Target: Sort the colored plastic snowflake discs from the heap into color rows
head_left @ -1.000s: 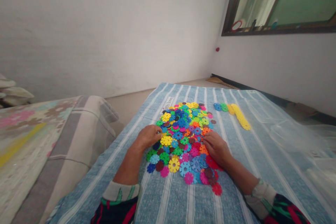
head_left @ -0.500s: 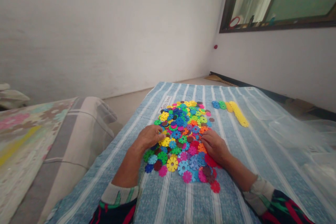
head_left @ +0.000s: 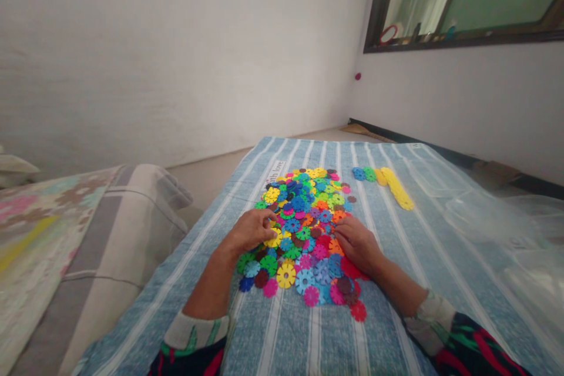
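The left hand [head_left: 251,230] pinches a yellow disc [head_left: 275,239]; the right hand [head_left: 358,244] lies spread on the pile [head_left: 308,211]. I think a careless drag could scatter pieces across the striped sheet [head_left: 396,294].

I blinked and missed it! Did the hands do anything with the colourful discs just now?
The left hand slid its fingertips onto the edge of a yellow disc that lay bare beside them before; a grip isn't clear. The right hand stayed resting on the pile of discs, and the yellow chain did not move.
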